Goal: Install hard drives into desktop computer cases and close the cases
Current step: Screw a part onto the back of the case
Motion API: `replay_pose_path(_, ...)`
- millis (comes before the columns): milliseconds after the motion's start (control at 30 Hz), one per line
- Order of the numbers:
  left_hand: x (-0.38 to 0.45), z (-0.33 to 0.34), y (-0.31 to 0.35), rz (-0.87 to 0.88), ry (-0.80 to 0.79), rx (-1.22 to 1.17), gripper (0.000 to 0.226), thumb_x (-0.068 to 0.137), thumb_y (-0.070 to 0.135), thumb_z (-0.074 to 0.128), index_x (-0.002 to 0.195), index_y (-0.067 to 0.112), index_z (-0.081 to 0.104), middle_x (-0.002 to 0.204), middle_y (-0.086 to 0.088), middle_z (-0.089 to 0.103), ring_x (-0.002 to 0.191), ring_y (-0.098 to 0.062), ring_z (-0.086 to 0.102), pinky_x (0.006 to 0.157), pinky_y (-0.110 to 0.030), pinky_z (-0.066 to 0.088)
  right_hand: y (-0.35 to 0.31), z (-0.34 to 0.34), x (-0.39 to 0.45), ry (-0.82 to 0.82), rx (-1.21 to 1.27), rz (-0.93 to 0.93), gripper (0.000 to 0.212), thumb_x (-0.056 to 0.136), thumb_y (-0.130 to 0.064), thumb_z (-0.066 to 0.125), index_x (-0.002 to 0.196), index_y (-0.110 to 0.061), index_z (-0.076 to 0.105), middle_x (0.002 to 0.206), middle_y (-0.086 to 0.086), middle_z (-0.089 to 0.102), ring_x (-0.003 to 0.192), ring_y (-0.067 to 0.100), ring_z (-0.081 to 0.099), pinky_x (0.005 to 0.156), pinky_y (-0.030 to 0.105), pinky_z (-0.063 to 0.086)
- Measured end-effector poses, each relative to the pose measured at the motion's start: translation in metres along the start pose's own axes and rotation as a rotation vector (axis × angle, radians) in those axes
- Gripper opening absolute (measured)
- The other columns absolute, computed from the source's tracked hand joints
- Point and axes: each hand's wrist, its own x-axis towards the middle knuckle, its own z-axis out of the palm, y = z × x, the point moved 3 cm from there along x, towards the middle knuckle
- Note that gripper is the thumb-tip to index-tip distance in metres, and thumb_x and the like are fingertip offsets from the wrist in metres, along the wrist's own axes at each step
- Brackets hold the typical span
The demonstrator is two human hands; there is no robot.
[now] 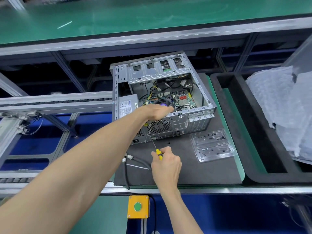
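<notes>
An open desktop computer case (197,122) lies on its side on a dark foam mat (211,173), with its motherboard, cables and silver drive cage (157,71) exposed. My left hand (158,112) grips the case's near top edge by the rear panel, fingers curled over the rim. My right hand (166,163) holds a yellow-handled screwdriver (157,152). The thin shaft slants up-left and its tip touches the rear panel below the fan grille (159,126). No hard drive shows clearly in the cage.
A clear plastic tray (212,146) holding several small black screws sits right of the case. Black cables (133,162) lie on the mat's left side. A black foam bin (253,132) with bubble wrap (283,105) stands at right. A yellow box with a green button (138,206) is mounted below.
</notes>
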Motion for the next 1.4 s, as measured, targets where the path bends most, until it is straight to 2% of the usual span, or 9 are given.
replay_pose_path(100, 0.0, 0.0, 0.0, -0.008, 0.02, -0.005, 0.088, 0.088, 0.077, 0.018, 0.145, 0.017, 0.046, 0.157, -0.015, 0.037, 0.131, -0.034, 0.043, 0.097, -0.043, 0.032, 0.009, 0.008, 0.005, -0.087, 0.444, 0.312, 0.019, 0.091, -0.029, 0.072, 0.091, -0.01, 0.071, 0.07, 0.003, 0.071, 0.069, 0.02, 0.062, 0.062, 0.034, 0.051)
replay_pose_path(267, -0.001, 0.001, 0.0, -0.005, 0.016, -0.012, 0.08, 0.087, 0.074, 0.02, 0.13, 0.014, 0.053, 0.142, -0.018, 0.049, 0.114, -0.034, 0.049, 0.091, -0.043, 0.034, 0.015, 0.017, -0.003, -0.362, 1.391, 0.846, 0.023, 0.096, -0.015, 0.066, 0.084, 0.004, 0.065, 0.061, 0.011, 0.057, 0.039, 0.01, 0.033, 0.034, 0.02, 0.02)
replay_pose_path(500, 0.001, 0.0, 0.001, 0.01, 0.003, 0.018, 0.08, 0.091, 0.074, 0.014, 0.134, 0.018, 0.051, 0.151, -0.018, 0.042, 0.126, -0.035, 0.045, 0.093, -0.042, 0.031, 0.001, 0.003, 0.003, -0.112, -0.279, -0.199, 0.024, 0.101, -0.034, 0.052, 0.102, -0.011, 0.057, 0.087, 0.006, 0.066, 0.079, 0.031, 0.064, 0.064, 0.036, 0.045)
replay_pose_path(733, 0.002, 0.0, 0.001, 0.005, 0.004, 0.027, 0.084, 0.089, 0.073, 0.014, 0.142, 0.017, 0.049, 0.149, -0.018, 0.044, 0.113, -0.031, 0.044, 0.089, -0.043, 0.031, 0.012, 0.012, 0.005, -0.376, 1.216, 0.822, 0.023, 0.095, -0.018, 0.067, 0.082, 0.001, 0.067, 0.061, 0.01, 0.055, 0.04, 0.012, 0.034, 0.034, 0.022, 0.024)
replay_pose_path(800, 0.001, -0.001, 0.001, 0.004, 0.015, 0.024, 0.088, 0.086, 0.076, 0.014, 0.143, 0.018, 0.047, 0.15, -0.017, 0.043, 0.112, -0.03, 0.044, 0.091, -0.043, 0.032, 0.015, 0.011, 0.007, -0.334, 1.079, 0.702, 0.023, 0.095, -0.02, 0.067, 0.082, -0.001, 0.068, 0.061, 0.009, 0.059, 0.04, 0.012, 0.039, 0.037, 0.023, 0.028)
replay_pose_path(967, 0.0, 0.0, -0.002, -0.016, 0.005, 0.002, 0.094, 0.083, 0.08, 0.015, 0.144, 0.017, 0.047, 0.156, -0.016, 0.038, 0.132, -0.035, 0.042, 0.107, -0.046, 0.034, 0.001, 0.005, 0.001, -0.011, -0.2, -0.202, 0.021, 0.098, -0.031, 0.061, 0.093, -0.01, 0.061, 0.077, 0.006, 0.066, 0.068, 0.027, 0.062, 0.058, 0.035, 0.041)
replay_pose_path(1200, -0.004, -0.002, 0.001, 0.003, 0.016, 0.015, 0.087, 0.084, 0.078, 0.014, 0.142, 0.022, 0.048, 0.158, -0.014, 0.036, 0.131, -0.033, 0.042, 0.104, -0.045, 0.033, 0.009, 0.019, 0.002, -0.434, 1.308, 0.871, 0.026, 0.099, -0.02, 0.061, 0.086, 0.002, 0.065, 0.058, 0.009, 0.054, 0.036, 0.009, 0.03, 0.031, 0.02, 0.02)
replay_pose_path(1300, -0.008, -0.001, 0.001, -0.008, 0.037, -0.022, 0.085, 0.087, 0.077, 0.017, 0.139, 0.019, 0.052, 0.156, -0.014, 0.039, 0.133, -0.034, 0.044, 0.104, -0.045, 0.034, 0.008, 0.02, 0.003, -0.428, 1.186, 0.753, 0.026, 0.1, -0.02, 0.059, 0.088, 0.001, 0.066, 0.058, 0.011, 0.056, 0.038, 0.012, 0.034, 0.033, 0.02, 0.021)
replay_pose_path(1400, -0.015, 0.0, 0.004, 0.063, 0.134, -0.052, 0.073, 0.095, 0.072, 0.014, 0.078, 0.015, 0.055, 0.102, -0.016, 0.062, 0.09, -0.027, 0.058, 0.085, -0.04, 0.042, 0.011, 0.012, 0.008, -0.364, 0.935, 0.581, 0.026, 0.1, -0.021, 0.058, 0.087, -0.001, 0.067, 0.057, 0.01, 0.06, 0.042, 0.015, 0.041, 0.037, 0.022, 0.026)
